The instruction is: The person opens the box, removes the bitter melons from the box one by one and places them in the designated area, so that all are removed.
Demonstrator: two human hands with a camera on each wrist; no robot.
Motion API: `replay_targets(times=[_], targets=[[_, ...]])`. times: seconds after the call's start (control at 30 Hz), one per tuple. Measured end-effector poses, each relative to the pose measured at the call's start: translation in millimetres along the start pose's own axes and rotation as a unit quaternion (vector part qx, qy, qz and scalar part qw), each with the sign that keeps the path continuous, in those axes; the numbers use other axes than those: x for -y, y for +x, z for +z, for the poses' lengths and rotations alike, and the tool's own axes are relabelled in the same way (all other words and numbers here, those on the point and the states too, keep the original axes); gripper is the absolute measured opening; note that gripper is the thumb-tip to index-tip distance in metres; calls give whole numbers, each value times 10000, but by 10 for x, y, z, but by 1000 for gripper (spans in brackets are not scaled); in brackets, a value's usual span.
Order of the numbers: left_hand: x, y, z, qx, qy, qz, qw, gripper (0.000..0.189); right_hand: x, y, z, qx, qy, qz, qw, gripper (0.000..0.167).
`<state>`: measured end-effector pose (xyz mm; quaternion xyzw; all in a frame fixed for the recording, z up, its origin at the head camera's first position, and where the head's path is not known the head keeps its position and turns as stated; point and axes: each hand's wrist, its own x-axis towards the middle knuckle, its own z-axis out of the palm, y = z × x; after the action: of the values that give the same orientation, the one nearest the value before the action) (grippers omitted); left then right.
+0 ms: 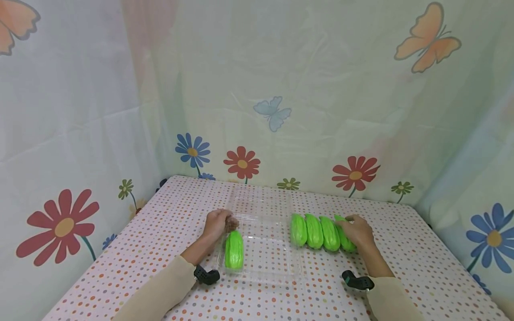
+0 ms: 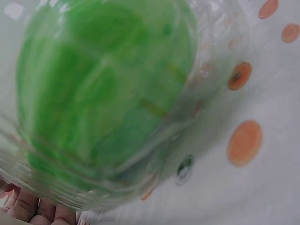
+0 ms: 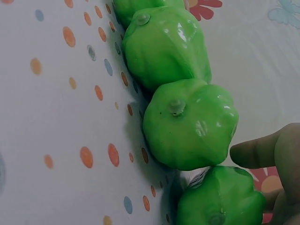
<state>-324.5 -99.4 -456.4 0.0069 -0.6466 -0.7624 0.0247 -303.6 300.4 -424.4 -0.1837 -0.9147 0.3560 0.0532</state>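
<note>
A clear plastic clamshell box (image 1: 270, 249) lies opened on the table, its lid (image 1: 261, 198) folded away towards the wall. One glossy green bitter gourd (image 1: 234, 250) lies lengthwise at the box's left side; through the plastic it fills much of the left wrist view. My left hand (image 1: 217, 225) holds the box's left edge near the hinge, fingers (image 2: 44, 212) curled at the rim. Right of the box, several more bitter gourds (image 1: 314, 232) lie side by side. My right hand (image 1: 358, 229) grips the rightmost gourd (image 3: 220, 199), partly covering it; a fingertip reaches close to its neighbour (image 3: 190, 124).
The table (image 1: 140, 276) has a dotted cloth. A printed curtain (image 1: 321, 147) with flowers and butterflies stands behind it and at both sides. The row of gourds sits close against the box's right edge. Black wrist cameras (image 1: 206, 275) are worn on both wrists.
</note>
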Motion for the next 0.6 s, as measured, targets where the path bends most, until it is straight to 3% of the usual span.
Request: replay_targets(times=[0.23, 0.6], targets=[[-15, 14, 9, -6, 9, -36, 10000, 18, 9, -2, -22, 15, 40, 41, 10000, 72], [-9, -2, -19, -29, 145, -42, 9999, 26, 121, -67, -43, -411, -218, -144, 9988, 73]])
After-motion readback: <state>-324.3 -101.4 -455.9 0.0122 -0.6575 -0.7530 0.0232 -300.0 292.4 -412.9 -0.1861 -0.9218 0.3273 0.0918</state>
